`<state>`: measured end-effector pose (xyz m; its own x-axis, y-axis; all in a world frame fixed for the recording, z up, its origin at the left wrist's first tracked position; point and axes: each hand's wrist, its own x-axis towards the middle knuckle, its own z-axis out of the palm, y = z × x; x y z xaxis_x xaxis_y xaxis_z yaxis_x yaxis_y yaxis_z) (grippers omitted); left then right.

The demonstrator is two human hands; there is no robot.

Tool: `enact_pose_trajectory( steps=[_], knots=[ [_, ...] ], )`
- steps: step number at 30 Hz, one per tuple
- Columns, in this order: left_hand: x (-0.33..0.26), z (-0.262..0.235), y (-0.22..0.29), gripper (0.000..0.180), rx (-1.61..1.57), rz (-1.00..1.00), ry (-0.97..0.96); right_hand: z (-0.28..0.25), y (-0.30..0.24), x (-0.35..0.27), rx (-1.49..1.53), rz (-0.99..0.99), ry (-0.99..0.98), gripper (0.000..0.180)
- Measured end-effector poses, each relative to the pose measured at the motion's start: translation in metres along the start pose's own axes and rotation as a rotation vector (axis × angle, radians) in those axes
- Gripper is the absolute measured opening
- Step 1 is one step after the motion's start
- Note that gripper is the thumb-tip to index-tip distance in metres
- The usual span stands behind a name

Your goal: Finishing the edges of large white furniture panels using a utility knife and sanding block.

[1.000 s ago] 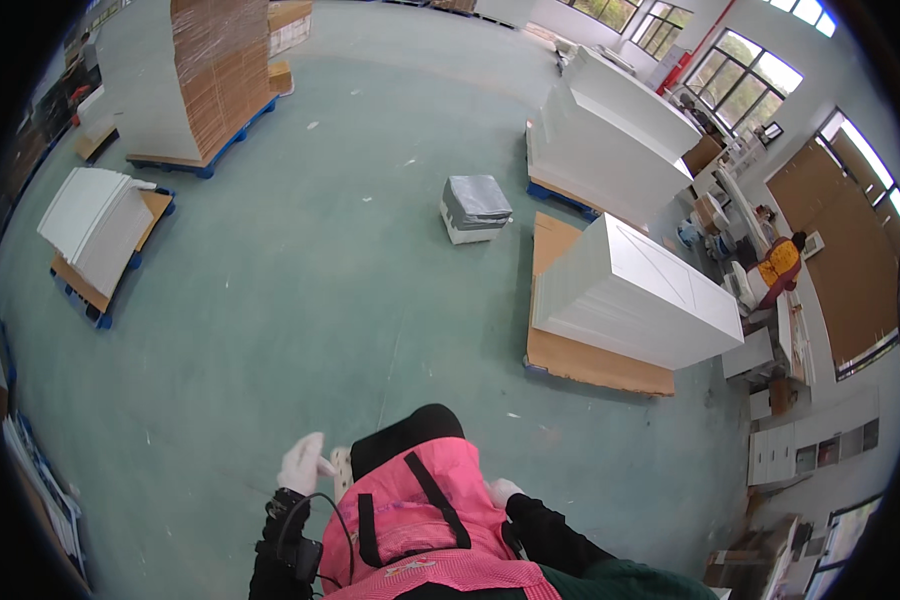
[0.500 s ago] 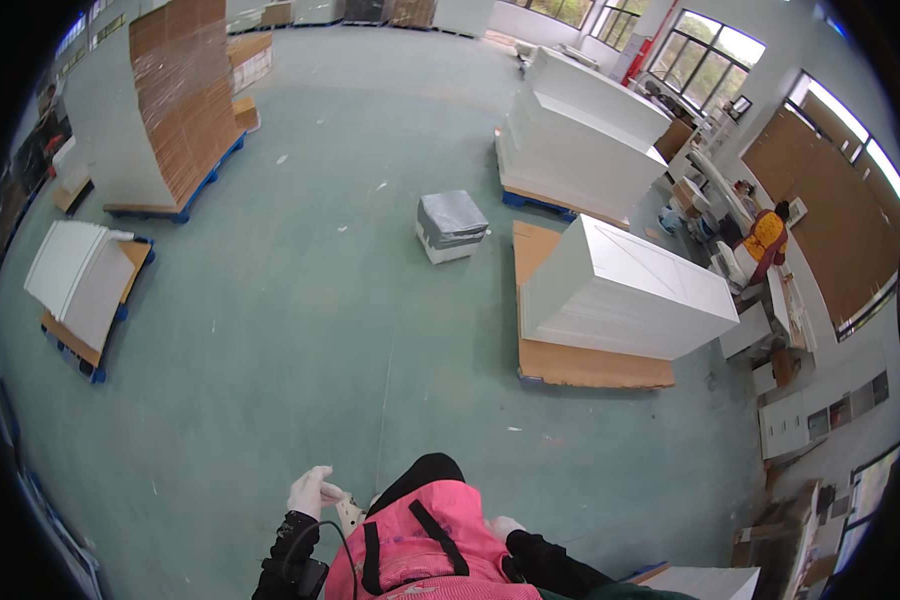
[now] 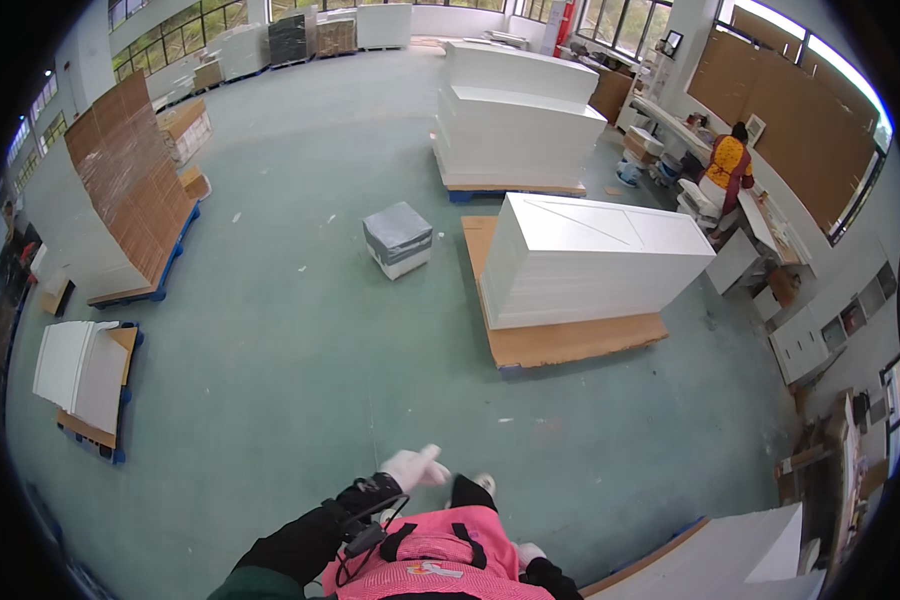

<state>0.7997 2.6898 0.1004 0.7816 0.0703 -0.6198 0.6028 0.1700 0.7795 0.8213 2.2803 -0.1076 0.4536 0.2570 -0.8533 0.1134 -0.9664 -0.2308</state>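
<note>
My left hand (image 3: 415,467), in a white glove, hangs in the air in front of my body, over the green floor. Its fingers are loosely bent and partly apart, with nothing in them. A dark cable and a small black device are at that wrist. Low at my right side is my right hand (image 3: 531,554), also in a white glove; its fingers are mostly hidden by the pink apron (image 3: 440,545). Ahead on the right, a stack of white panels (image 3: 580,265) lies on a cardboard-topped pallet (image 3: 580,342), out of reach of both hands.
A grey-wrapped box (image 3: 398,240) stands on the floor ahead. Behind the panels is a taller white stack (image 3: 515,130). Pallets with brown stacked boards (image 3: 130,190) and white panels (image 3: 80,375) stand left. Another white stack (image 3: 730,550) is close right. A person (image 3: 730,165) works at a bench.
My view has turned to the right and the stacks appear nearer. My left hand has swung forward and across toward the middle; my right hand stays low at my side.
</note>
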Motion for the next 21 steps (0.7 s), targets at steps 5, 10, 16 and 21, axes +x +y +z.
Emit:
enact_pose_trajectory(
  steps=[5, 10, 16, 21],
  knots=[
    [0.064, 0.088, 0.018, 0.060, 0.411, -0.082, -0.296, 0.021, 0.145, 0.054, -0.106, -0.156, -0.027, 0.060],
    [0.108, 0.137, 0.041, 0.060, 0.735, 0.086, -0.221, -0.080, 0.119, 0.015, 0.143, 0.125, 0.062, 0.057],
    [0.137, 0.197, 0.128, 0.058, 0.877, 0.375, -0.372, -0.119, 0.255, 0.022, 0.610, 0.315, 0.314, 0.063],
    [0.153, 0.157, 0.127, 0.056, 0.771, 0.245, -0.382, -0.141, 0.179, 0.025, 0.418, 0.177, 0.237, 0.059]
  ],
)
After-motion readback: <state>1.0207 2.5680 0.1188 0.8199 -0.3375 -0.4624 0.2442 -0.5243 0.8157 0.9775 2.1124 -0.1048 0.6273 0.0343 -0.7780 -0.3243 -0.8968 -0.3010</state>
